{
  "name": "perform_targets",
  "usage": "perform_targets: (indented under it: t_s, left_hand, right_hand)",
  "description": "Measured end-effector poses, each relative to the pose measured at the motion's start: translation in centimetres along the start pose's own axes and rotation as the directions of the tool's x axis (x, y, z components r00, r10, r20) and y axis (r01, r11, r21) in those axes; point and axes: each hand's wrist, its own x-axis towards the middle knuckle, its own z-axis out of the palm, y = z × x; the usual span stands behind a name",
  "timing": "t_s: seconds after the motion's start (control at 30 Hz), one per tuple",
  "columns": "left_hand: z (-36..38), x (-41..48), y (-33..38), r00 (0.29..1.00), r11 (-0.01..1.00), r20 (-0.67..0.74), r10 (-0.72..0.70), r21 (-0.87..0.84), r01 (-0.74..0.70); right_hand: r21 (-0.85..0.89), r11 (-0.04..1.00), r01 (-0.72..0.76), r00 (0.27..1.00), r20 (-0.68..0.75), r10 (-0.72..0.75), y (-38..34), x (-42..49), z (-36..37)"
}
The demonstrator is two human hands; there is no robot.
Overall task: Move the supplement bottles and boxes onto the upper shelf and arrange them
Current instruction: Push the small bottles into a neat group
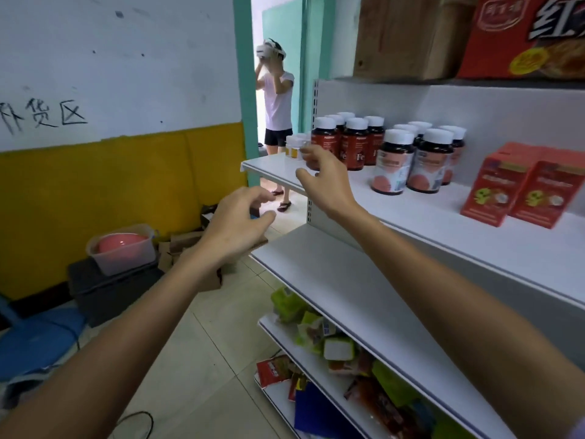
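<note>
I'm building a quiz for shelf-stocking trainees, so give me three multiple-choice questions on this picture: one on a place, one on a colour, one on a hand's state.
1. Where do the red boxes stand? A on the floor; B on the upper shelf, right of the bottles; C in a tub.
2. What colour are the bottle caps? A white; B black; C green.
3. What is the left hand doing? A gripping a bottle; B holding a box; C holding nothing.
Answers: 1 B, they stand on that shelf past the bottles; 2 A, every visible cap is white; 3 C, its fingers are loose and empty.
</note>
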Motion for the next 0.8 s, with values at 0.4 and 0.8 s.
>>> perform_targets:
  t_s: [0.4, 0.8]
  left_hand:
    - [-1.4, 16.3, -13.1, 0.968, 0.974, 0.152, 0.199, -0.143, -0.178]
    - [5.6, 29.2, -16.1, 0.924, 0.957, 0.278, 0.262, -0.2, -0.211]
  right_hand:
    - [-0.202, 0.961, -0.188, 0.975, -0.155, 0.158, 1.8, 9.8, 9.9]
    - [-0.305, 0.901, -0.31, 0.95, -0.139, 0.28, 6.4, 17.6, 11.7]
